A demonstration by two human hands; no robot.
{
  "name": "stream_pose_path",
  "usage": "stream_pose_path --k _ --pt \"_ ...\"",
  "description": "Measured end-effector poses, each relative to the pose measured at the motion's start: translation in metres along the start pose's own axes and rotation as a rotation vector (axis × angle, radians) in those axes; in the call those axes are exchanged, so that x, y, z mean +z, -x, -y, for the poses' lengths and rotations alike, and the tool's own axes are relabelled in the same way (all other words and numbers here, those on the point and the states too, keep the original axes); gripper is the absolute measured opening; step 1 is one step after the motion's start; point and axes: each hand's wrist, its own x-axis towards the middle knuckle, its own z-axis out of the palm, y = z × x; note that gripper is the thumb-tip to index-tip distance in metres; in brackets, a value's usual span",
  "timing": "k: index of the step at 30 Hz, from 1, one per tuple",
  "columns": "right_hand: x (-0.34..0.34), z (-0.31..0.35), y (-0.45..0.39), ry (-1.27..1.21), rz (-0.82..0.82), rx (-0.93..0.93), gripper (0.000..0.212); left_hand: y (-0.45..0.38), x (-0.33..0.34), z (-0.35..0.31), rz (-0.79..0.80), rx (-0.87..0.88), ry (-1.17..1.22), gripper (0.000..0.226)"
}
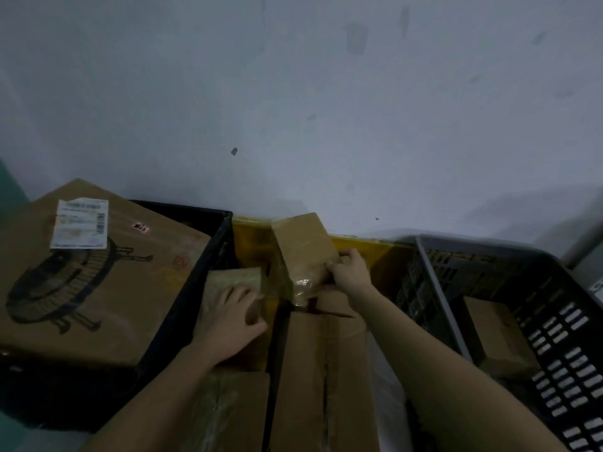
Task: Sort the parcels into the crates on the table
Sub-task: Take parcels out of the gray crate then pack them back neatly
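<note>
Pinching the tape-wrapped brown cardboard parcel [305, 252] at its 5 o'clock corner, your right hand [350, 272] risks dropping it; your left hand [228, 318] grips a small flat brown box [233, 282].

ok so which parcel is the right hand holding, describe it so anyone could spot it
Find the yellow crate between the black crate and the grey crate. The parcel stands tilted above its far end, in the right hand's grip. Unlike the boxes lying flat, it is raised, with shiny tape at its lower end.

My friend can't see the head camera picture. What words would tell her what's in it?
Two bare hands sort cardboard parcels: the right hand lifts a small taped box over a yellow crate, the left hand rests on another parcel. A black crate holds a large box.
</note>
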Motion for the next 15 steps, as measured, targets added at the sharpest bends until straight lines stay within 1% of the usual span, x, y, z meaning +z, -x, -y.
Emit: stream_pose_path --k 4,7,9,11,12,13,15 --pt "0.030 0.019 -0.038 0.328 0.117 -0.090 0.026 0.008 0.005 0.010 -0.055 0.037 -0.025 0.053" --pt "0.055 0.020 -0.066 0.522 0.198 -0.144 0.037 0.010 0.015 0.010 -0.085 0.035 -0.087 0.054" --pt "0.070 0.016 -0.080 0.630 0.182 -0.204 0.052 0.005 0.018 0.008 -0.097 0.038 -0.107 0.052" --pt "0.084 0.008 -0.085 0.692 0.117 -0.251 0.068 0.003 0.020 0.007 -0.114 0.038 -0.090 0.050" --pt "0.090 0.002 -0.085 0.730 0.114 -0.289 0.070 0.002 0.020 0.007 -0.120 0.034 -0.094 0.050" --pt "0.097 -0.004 -0.084 0.780 0.157 -0.330 0.065 0.002 0.021 0.008 -0.119 0.027 -0.107 0.050" --pt "0.107 -0.020 -0.079 0.969 0.331 -0.414 0.049 0.003 0.022 0.008 -0.102 0.011 -0.127 0.050"
